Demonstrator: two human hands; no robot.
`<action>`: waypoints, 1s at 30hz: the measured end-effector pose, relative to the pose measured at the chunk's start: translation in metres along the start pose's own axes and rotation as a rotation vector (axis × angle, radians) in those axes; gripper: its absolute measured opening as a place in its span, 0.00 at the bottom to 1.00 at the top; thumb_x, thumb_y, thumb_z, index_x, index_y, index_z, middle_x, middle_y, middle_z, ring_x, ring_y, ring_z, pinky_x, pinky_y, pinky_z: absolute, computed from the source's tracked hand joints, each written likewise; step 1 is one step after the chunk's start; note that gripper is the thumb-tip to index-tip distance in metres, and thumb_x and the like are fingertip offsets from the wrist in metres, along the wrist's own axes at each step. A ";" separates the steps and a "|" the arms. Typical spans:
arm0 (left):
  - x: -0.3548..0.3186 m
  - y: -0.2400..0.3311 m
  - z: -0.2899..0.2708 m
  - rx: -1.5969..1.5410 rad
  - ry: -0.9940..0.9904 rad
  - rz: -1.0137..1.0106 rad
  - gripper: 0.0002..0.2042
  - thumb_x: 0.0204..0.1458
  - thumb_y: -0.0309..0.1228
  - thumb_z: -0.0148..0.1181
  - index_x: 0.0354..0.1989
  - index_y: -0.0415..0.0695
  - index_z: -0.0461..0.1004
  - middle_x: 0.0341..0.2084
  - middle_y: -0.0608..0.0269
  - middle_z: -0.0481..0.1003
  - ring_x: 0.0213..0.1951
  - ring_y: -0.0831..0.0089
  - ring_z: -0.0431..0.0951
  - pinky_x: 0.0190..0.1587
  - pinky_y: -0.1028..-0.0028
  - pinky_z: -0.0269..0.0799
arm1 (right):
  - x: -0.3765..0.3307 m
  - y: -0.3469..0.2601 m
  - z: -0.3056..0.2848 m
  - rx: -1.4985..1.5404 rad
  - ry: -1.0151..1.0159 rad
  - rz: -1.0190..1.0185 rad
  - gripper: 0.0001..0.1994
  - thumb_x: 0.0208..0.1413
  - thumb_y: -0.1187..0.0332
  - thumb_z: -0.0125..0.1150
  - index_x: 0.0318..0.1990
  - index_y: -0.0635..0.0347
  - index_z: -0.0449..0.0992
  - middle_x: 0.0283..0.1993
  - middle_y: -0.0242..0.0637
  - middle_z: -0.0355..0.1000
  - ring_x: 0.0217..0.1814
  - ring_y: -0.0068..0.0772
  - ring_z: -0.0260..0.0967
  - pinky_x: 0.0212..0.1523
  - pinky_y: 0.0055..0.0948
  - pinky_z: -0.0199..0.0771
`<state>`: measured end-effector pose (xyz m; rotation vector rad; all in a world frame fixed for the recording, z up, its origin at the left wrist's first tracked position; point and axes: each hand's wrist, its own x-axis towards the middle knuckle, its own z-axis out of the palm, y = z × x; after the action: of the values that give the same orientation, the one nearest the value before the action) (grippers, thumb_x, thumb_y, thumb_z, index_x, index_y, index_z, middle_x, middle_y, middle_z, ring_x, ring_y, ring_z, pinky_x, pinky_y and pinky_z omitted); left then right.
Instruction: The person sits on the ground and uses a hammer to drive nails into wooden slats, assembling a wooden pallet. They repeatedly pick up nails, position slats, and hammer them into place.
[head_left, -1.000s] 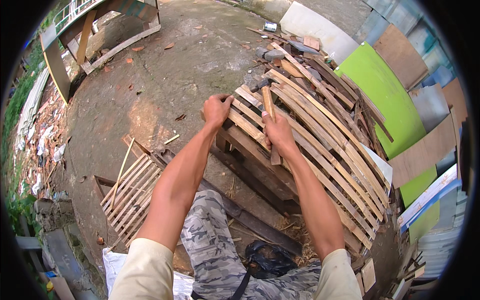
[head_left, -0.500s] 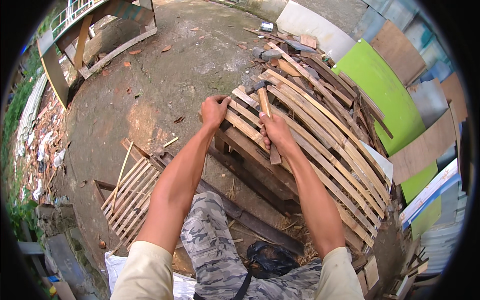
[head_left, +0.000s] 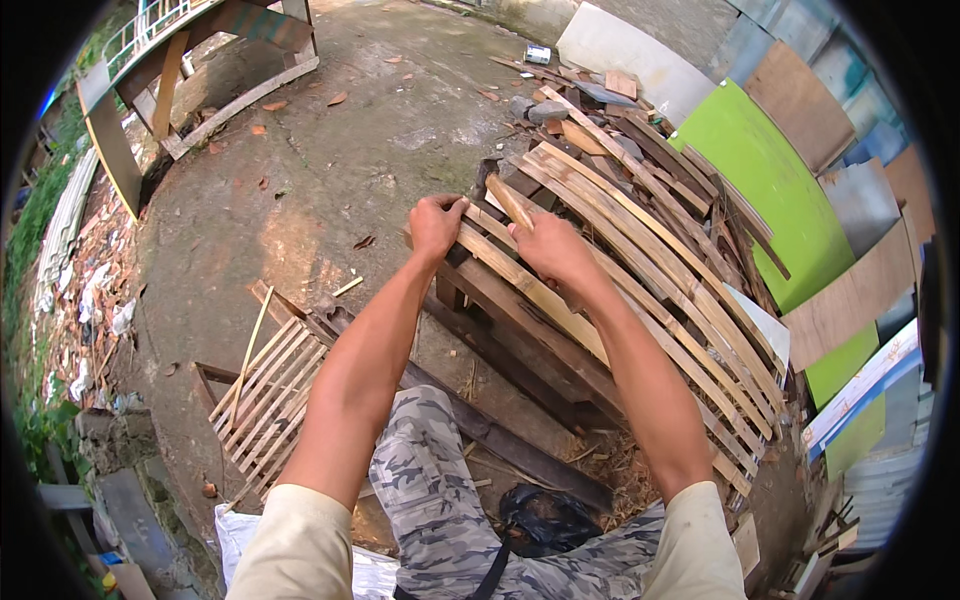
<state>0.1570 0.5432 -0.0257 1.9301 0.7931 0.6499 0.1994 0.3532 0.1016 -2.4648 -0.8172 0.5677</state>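
My right hand (head_left: pixel 552 248) is wrapped round the wooden handle of a hammer (head_left: pixel 512 203). The hammer's dark metal head is over the far end of the slats, just right of my left hand. My left hand (head_left: pixel 437 225) is closed in a pinch at the left end of a wooden slat (head_left: pixel 530 283); whatever lies between its fingertips is too small to make out. That slat is one of several pale slats laid side by side, with gaps, across a dark wooden frame (head_left: pixel 530 335).
A smaller slatted panel (head_left: pixel 265 400) lies at the lower left. Scrap wood (head_left: pixel 640 150) is piled beyond the slats, near a green board (head_left: pixel 765 190). A black plastic bag (head_left: pixel 545 515) sits by my legs. A wooden structure (head_left: pixel 170 85) stands at the far left.
The hammer has swung left and down, its head now nearer my left hand. My right hand has turned with it. My left hand stays at the slat's end. The view has shifted slightly.
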 end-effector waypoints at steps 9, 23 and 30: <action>0.002 0.001 -0.002 -0.012 -0.028 -0.017 0.15 0.53 0.41 0.69 0.45 0.46 0.86 0.37 0.52 0.85 0.40 0.61 0.86 0.47 0.66 0.78 | -0.007 -0.011 -0.002 0.022 0.058 0.043 0.21 0.66 0.56 0.53 0.43 0.73 0.74 0.37 0.67 0.76 0.44 0.70 0.75 0.46 0.58 0.74; 0.004 -0.010 0.005 0.120 0.109 0.084 0.24 0.50 0.47 0.70 0.50 0.43 0.83 0.43 0.42 0.82 0.48 0.50 0.83 0.54 0.60 0.75 | -0.017 0.002 -0.008 0.139 0.046 0.069 0.21 0.68 0.56 0.53 0.37 0.72 0.72 0.21 0.53 0.73 0.20 0.48 0.75 0.27 0.47 0.76; 0.000 -0.002 0.003 0.082 0.044 0.033 0.21 0.50 0.47 0.70 0.45 0.42 0.85 0.40 0.42 0.83 0.44 0.52 0.84 0.52 0.61 0.75 | 0.010 -0.027 -0.031 0.241 0.187 -0.048 0.21 0.68 0.55 0.54 0.36 0.69 0.72 0.17 0.38 0.69 0.13 0.35 0.69 0.15 0.36 0.68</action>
<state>0.1586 0.5424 -0.0284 2.0127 0.8278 0.6911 0.2111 0.3691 0.1384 -2.2315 -0.6888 0.3865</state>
